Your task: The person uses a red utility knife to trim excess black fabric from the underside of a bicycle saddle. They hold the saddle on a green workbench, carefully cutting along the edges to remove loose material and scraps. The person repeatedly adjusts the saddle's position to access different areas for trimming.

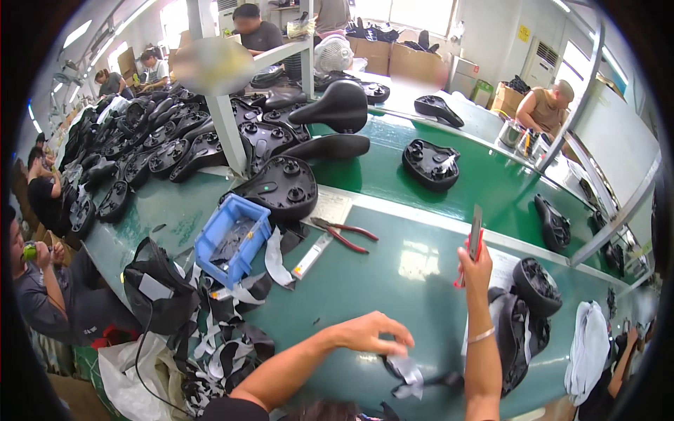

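Note:
My right hand is closed around a red-handled utility knife, its blade end pointing up above the green table. My left hand hovers palm down over the near part of the table, fingers loosely bent and apart, with nothing visible between them. Just below its fingertips are black and grey scrap strips, slightly blurred. Right of my right forearm, black bicycle saddles sit close together, one with its underside showing. Red-handled pincers lie farther off, beside a small white and orange packet.
A blue bin with dark scraps stands at left-centre, near a black bag and heaped cut strips. Many saddles pile up at far left. Beyond a white rail, a green conveyor carries more saddles. White gloves lie at right. Several people work around.

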### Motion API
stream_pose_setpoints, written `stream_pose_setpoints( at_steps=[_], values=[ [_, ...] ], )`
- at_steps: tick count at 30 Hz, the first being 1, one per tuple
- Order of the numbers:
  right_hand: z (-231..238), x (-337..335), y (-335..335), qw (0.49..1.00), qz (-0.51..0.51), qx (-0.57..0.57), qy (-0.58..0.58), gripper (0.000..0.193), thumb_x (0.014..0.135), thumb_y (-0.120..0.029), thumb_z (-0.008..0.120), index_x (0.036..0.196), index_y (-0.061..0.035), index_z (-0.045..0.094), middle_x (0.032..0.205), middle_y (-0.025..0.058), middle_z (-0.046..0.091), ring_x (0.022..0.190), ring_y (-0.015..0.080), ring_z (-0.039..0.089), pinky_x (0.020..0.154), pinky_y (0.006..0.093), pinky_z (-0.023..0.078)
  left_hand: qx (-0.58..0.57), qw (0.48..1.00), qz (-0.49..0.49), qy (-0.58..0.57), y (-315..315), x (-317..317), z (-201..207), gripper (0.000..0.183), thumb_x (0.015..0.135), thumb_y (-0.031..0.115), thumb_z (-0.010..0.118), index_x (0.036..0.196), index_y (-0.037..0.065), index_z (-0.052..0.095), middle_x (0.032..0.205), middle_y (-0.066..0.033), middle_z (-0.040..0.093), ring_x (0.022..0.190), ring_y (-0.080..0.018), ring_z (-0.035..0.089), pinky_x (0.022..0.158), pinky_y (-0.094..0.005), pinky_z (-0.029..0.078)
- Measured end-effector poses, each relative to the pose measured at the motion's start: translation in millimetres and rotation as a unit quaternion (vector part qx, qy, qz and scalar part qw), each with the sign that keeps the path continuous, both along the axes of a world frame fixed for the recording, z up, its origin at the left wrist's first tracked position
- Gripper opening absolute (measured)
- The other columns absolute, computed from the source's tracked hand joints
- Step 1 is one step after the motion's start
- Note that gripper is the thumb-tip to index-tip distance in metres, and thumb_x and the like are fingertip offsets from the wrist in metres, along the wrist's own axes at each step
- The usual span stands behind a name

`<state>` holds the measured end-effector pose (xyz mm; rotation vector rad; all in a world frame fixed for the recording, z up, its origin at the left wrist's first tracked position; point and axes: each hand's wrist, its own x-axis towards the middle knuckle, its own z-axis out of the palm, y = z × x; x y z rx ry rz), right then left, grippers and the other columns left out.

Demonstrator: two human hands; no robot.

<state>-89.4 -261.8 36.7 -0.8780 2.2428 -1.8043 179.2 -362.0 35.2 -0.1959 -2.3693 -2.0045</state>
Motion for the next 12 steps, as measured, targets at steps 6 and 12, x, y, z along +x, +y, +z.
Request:
stream_pose_setpoints(
  at_steps=[6, 12],
  values=[
    [-20.7, -99.2, -159.6, 0.986, 0.042, -0.090, -0.131, 0.040, 0.078, -0.014, 0.068, 0.116, -0.0082, 0.056, 0.082, -0.0002, 0.056, 0.063, 0.0092, 0.055, 0.056, 0.0265, 0.052, 0.092, 0.967, 0.231, -0.045, -13.8, -15.1, -36.2, 0.024, 0.092, 0.023, 0.063, 0.095, -0.001, 0.064, 0.075, -0.0007, 0.059, 0.071, -0.0061, 0.052, 0.064, -0.0216, 0.044],
    [-66.1, -126.6, -230.2, 0.991, 0.028, -0.053, -0.121, 0.036, 0.077, -0.015, 0.068, 0.112, -0.0113, 0.057, 0.080, 0.0009, 0.056, 0.062, 0.0115, 0.056, 0.056, 0.0274, 0.055, 0.081, 0.971, 0.221, -0.031, -23.7, -13.1, -36.6, 0.024, 0.093, 0.024, 0.061, 0.094, 0.000, 0.064, 0.075, -0.0017, 0.060, 0.072, -0.0071, 0.057, 0.067, -0.0227, 0.049]
  ],
)
